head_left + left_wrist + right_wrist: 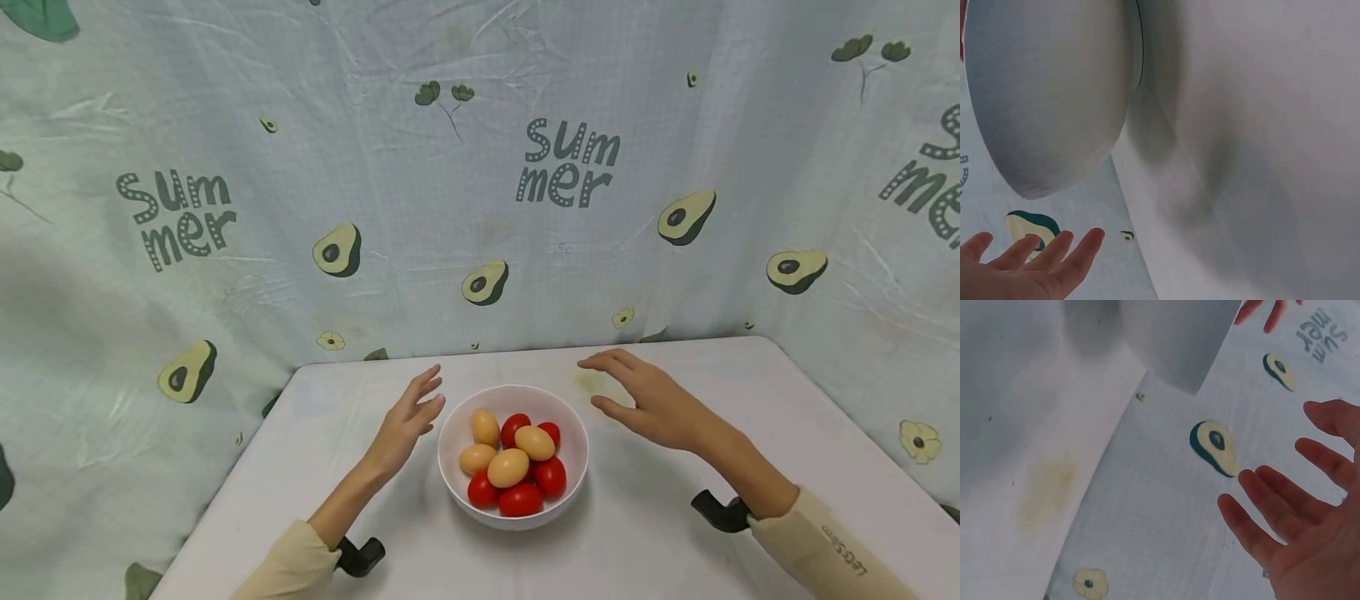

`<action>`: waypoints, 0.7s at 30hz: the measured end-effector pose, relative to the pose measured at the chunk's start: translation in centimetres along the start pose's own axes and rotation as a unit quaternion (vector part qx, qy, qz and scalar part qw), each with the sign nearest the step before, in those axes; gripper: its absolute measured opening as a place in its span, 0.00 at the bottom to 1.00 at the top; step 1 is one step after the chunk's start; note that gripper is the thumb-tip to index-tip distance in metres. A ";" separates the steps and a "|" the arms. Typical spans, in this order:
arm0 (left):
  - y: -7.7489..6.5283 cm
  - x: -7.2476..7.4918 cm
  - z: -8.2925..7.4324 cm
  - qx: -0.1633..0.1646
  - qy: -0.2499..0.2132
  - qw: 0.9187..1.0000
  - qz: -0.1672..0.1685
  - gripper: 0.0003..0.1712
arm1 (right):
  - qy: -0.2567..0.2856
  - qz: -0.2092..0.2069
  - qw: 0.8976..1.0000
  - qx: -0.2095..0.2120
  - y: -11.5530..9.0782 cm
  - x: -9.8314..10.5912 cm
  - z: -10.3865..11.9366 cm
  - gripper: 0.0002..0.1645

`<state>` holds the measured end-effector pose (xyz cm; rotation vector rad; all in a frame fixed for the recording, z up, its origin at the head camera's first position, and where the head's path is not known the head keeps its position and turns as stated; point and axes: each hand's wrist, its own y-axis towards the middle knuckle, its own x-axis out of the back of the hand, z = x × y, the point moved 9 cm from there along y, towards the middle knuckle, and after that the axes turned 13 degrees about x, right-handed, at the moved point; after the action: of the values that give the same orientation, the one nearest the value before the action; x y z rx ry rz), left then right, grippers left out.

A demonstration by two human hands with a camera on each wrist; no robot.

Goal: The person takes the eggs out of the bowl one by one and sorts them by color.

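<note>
A white bowl [513, 522] stands on the white table, holding several brown eggs [507, 468] and several red tomatoes [521, 500]. The eggs lie mostly on top and to the left; some tomatoes are partly hidden under them. Just left of the bowl, my left hand [405, 425] is held up with its fingers spread, apart from the rim. My right hand [656, 400] hovers to the right of the bowl, fingers extended and thumb apart, holding nothing. Both wrist views show the bowl's smooth outer wall [1054, 94] beside the relaxed fingers [1250, 528].
The white table [637, 542] has a faint yellow stain [600, 385] near its back edge, by the right hand. Behind it hangs a pale curtain [420, 200] printed with avocados and lettering. A black wrist mount [362, 557] sticks out below the left wrist, another [720, 510] below the right.
</note>
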<state>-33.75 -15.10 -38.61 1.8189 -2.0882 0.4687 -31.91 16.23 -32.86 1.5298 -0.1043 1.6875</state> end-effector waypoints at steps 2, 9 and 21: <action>0.3 -0.8 0.1 0.009 -0.024 1.000 0.006 0.33 | 0.020 0.003 1.000 0.009 0.5 -0.7 0.9 0.30; 1.3 -2.7 0.9 0.033 -0.065 0.997 0.015 0.31 | 0.088 0.029 0.995 0.038 2.3 -3.4 3.2 0.28; 2.3 -5.3 2.3 0.071 -0.104 0.988 0.092 0.32 | 0.166 0.114 0.979 0.025 4.3 -6.8 4.5 0.27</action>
<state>-35.45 -11.16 -43.12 1.8289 -2.4361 0.5041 -31.59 7.44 -35.55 1.2879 -0.0637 2.1196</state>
